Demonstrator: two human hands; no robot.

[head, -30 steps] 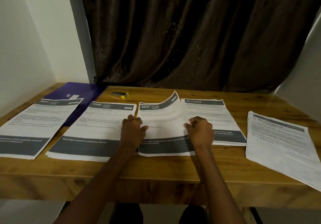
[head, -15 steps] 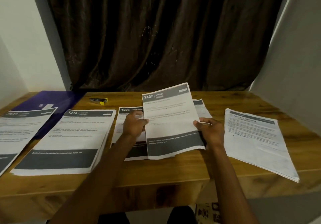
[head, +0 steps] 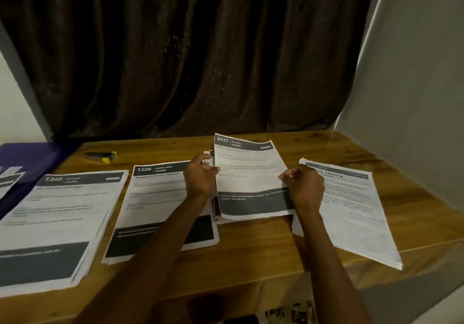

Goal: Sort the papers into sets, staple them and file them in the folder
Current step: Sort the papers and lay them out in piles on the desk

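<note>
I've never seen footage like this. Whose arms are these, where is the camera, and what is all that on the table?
No machine here: a person wears a camera on the head, looking down at their own arms. The left hand and right hand each grip a side edge of the set of sheets headed 2437, fingers curled round it. On the wooden table lie more paper stacks: one headed 1345, one headed 1226, and another on the right. A stapler and a purple folder lie farther back.
</note>
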